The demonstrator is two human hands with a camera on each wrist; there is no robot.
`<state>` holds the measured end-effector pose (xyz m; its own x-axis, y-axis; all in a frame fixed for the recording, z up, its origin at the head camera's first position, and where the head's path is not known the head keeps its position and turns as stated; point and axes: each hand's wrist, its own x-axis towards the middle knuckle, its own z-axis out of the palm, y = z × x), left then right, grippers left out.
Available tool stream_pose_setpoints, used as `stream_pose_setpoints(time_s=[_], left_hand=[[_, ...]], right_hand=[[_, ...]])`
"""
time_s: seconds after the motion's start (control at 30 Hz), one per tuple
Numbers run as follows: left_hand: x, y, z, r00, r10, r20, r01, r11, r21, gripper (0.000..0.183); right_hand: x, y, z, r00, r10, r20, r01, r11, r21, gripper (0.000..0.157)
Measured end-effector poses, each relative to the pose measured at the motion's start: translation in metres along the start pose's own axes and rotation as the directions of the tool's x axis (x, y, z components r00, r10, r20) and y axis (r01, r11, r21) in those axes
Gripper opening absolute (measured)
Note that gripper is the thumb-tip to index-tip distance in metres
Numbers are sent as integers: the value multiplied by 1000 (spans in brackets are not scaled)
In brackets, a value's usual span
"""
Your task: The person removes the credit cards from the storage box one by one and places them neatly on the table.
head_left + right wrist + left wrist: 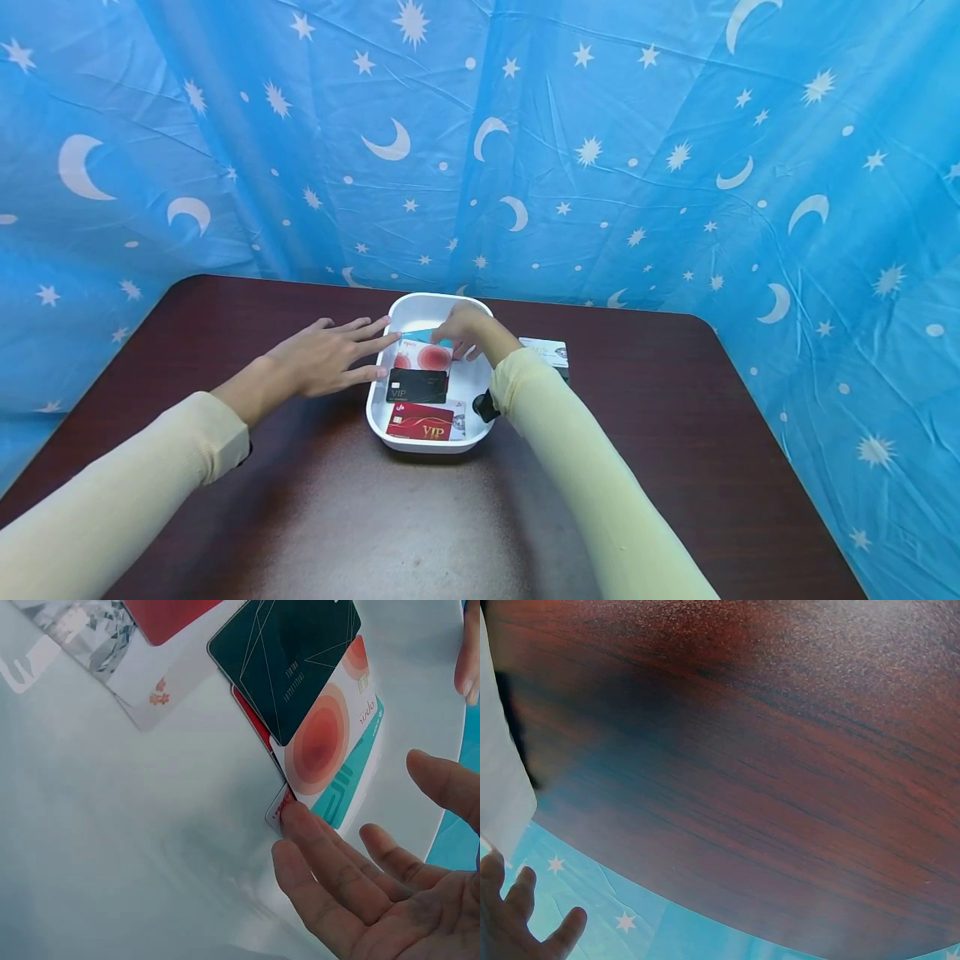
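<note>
A white tray [474, 379] with rounded corners holds several plastic cards. My left hand [318, 358] spreads its fingers along the tray's left rim. Inside the far part of the tray is my right hand [467, 327]; the right wrist view shows its fingers loosely extended, one fingertip at the lower edge of the overlapped cards. That pile has a dark VIP card [292, 664], a white card with red circles [319, 746] and a teal card [349, 787]. Nearest the front lies a red VIP card [420, 422], over a white card with a diamond pattern [97, 645].
Just right of the tray, partly behind my right sleeve [592, 467], more white cards [546, 350] lie on the dark wooden table [337, 517]. A blue curtain [450, 150] with moons and stars hangs behind the table and along its sides.
</note>
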<state>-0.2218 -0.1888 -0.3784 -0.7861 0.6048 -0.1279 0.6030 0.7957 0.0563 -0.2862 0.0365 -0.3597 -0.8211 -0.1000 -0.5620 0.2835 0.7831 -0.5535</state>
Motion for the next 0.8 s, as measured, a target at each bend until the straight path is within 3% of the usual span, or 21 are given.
stream_pose_setpoints(time_s=[0.47,0.8], left_hand=[[1,0,0,1000,3,-1,-3,1000,0,66],[1,0,0,1000,-4,4,4,1000,2,67]], right_hand=[[0,-6,5,999,21,-26,-20,1000,21,50],[-1,-6,2,999,12,-31,-12,1000,26,29]])
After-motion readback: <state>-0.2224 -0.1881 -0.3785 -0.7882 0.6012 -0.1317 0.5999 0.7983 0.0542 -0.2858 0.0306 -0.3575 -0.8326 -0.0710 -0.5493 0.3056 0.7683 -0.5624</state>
